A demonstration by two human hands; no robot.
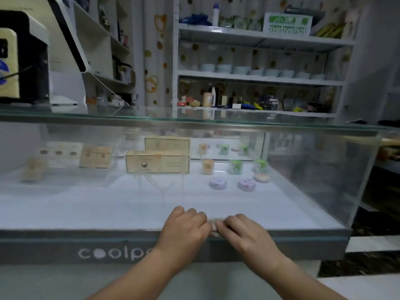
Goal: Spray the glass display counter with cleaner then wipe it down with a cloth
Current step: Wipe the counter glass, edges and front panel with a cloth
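The glass display counter [303, 169] fills the middle of the view, with a glass top and a sloping front pane. Both hands rest low on the front pane, just above the grey base strip. My left hand [184, 228] and my right hand [242, 232] meet fingertip to fingertip. Their curled fingers pinch a small pale cloth [213, 227] between them, pressed against the glass. Most of the cloth is hidden under the fingers. I see no spray bottle near my hands.
Inside the counter lie tan boxes [158, 164], green jars [235, 167] and round purple tins [218, 182]. A white machine [65, 61] stands on the top at left. Stocked shelves [259, 77] line the back wall, with a white bottle [215, 15] on the top shelf.
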